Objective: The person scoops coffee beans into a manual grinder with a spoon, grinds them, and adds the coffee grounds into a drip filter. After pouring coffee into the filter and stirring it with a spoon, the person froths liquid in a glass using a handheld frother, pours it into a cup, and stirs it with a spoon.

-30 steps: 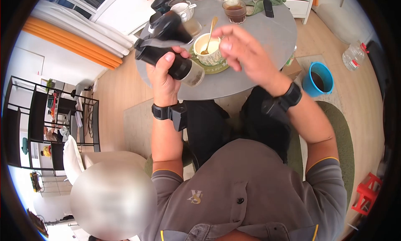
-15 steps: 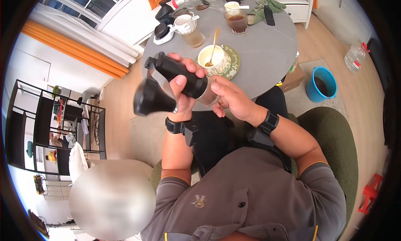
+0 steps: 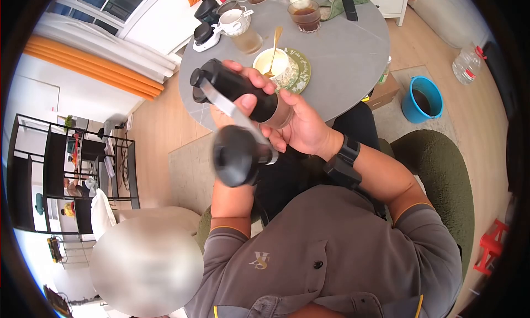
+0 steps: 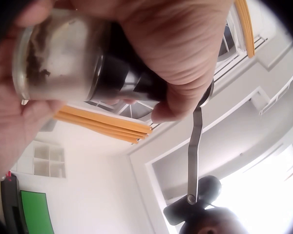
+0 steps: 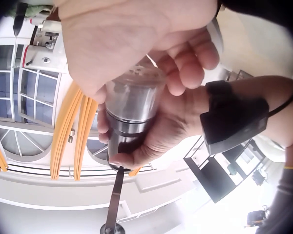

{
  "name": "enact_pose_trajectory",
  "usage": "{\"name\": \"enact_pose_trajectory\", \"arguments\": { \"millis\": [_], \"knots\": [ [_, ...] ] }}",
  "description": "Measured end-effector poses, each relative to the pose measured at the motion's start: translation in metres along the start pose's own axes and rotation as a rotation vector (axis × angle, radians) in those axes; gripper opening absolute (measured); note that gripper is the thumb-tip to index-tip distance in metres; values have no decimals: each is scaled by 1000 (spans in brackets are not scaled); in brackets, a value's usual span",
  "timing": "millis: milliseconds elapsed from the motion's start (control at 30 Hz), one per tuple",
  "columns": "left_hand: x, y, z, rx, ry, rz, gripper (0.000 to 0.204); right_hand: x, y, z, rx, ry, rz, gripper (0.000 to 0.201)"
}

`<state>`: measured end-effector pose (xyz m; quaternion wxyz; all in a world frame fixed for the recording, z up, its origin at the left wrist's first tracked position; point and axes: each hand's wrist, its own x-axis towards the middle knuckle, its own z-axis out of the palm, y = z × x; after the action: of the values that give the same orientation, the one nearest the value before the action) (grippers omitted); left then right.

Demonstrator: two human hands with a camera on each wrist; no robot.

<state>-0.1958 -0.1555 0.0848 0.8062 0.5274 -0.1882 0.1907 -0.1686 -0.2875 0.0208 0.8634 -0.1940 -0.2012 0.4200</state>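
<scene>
A hand coffee grinder (image 3: 226,81) with a black body is held aslant over the lap, near the table's front edge. My left hand (image 3: 246,102) grips the black body, fingers over the far side and thumb on the near side. At its lower right end, my right hand (image 3: 309,127) holds the clear jar (image 3: 279,116), thumb and fingers around it. In the left wrist view, brown grounds (image 4: 36,58) cling inside the jar. The metal crank arm (image 3: 226,104) ends in a large black knob (image 3: 234,155), which hangs free in front of the left wrist.
On the grey round table (image 3: 348,59), a patterned cup (image 3: 281,70) with a gold spoon (image 3: 275,47) stands on a green plate (image 3: 302,75). Behind are a glass of brown liquid (image 3: 306,20), a white strainer (image 3: 234,23) and a green cloth (image 3: 331,3). A blue bucket (image 3: 422,100) stands on the floor.
The right hand has come from beside the cup to the grinder's jar and holds it. The grinder has moved nearer the body, and its crank has swung down toward the lap.
</scene>
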Motion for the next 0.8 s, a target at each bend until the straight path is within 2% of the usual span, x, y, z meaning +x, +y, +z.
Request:
{"name": "enact_pose_trajectory", "arguments": {
  "millis": [33,100,133,167,233,267,300,367,400,433,500,533,567,633,667,700,733,767,800],
  "knots": [
    [-1,-3,1,-40,-24,22,56,2,3,-3,1,0,3,53],
    [-2,1,-3,53,9,-7,57,6,6,-10,-126,131,-8,54],
    [1,-6,-10,82,52,81,51,2,3,-13,-294,257,12,49],
    [2,1,-7,269,87,108,47,-2,-5,-8,-452,309,-46,45],
    [2,2,-26,612,18,156,43,-10,-12,-9,-577,358,-111,42],
    [0,2,-29,793,34,197,30,-17,-21,-4,-606,303,-148,44],
    [-2,3,-29,797,38,201,30,-21,-29,-2,-607,296,-147,44],
    [-6,2,-30,843,82,114,29,-30,-44,1,-523,152,-277,43],
    [-5,-2,-40,763,79,89,47,-36,-53,6,-510,199,-253,48],
    [-7,-6,-46,761,80,90,47,-40,-60,8,-513,199,-252,48],
    [-8,-7,-46,751,120,104,48,-45,-72,12,-481,105,-366,62],
    [-8,-6,-45,749,124,106,48,-50,-76,20,-467,92,-350,50],
    [-8,-5,-44,715,149,63,48,-55,-78,29,-470,90,-345,50],
    [-8,-2,-42,677,176,19,48,-63,-76,42,-904,148,-282,36],
    [-7,-2,-41,654,172,3,48,-62,-72,41,-1032,83,-370,33],
    [-7,-2,-40,631,166,-14,48,-62,-76,47,-1373,8,-498,31],
    [-8,-1,-42,627,168,-16,48,-60,-74,50,-1538,-113,-541,29],
    [-9,1,-45,816,111,-54,49,-58,-71,54,-1699,-240,-581,29],
    [-9,3,-44,1005,50,-92,50,-57,-65,62,-1741,-296,-610,29]
  ]
}}
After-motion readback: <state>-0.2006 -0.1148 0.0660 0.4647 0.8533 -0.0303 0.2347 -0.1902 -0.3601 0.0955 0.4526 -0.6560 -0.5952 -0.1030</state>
